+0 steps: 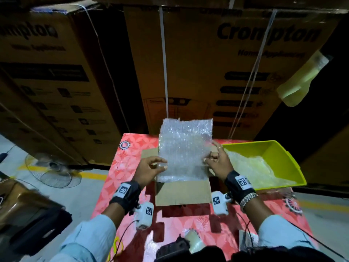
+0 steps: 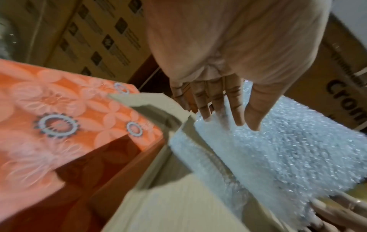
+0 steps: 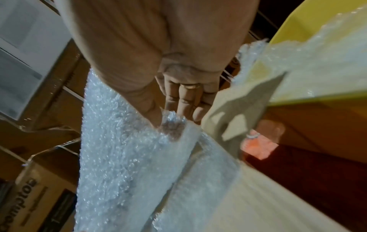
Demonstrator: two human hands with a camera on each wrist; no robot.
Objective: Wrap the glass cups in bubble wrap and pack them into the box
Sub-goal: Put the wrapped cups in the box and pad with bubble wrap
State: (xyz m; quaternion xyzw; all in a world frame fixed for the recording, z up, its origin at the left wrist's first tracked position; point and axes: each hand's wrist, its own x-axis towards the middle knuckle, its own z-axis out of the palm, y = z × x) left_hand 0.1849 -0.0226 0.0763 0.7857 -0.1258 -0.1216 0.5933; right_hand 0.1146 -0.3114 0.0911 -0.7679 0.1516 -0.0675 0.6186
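1. Two hands held one bubble wrap sheet (image 1: 186,148) upright over the open cardboard box (image 1: 182,193): your left hand (image 1: 150,170) pinched its left edge between thumb and fingers, and your right hand (image 1: 219,161) pinched its right edge. The sheet's lower edge hung at the box mouth, with the near flap folded out toward you.
2. Open room lay on the near part of the table (image 1: 188,222), between the box and your sleeves; the table's left edge was close beside your left wrist.
3. The sheet was clear, dimpled plastic, roughly square with a ragged top edge. The box was plain brown card. The table wore a glossy red floral cover.
4. Just right of the box sat a yellow-green plastic bin (image 1: 279,156) holding more bubble wrap, its wall near your right hand. Tall Crompton cartons (image 1: 207,63) stood behind the table. A fan (image 1: 51,171) lay on the floor to the left.
5. No glass cups could be made out; the box's inside was hidden.
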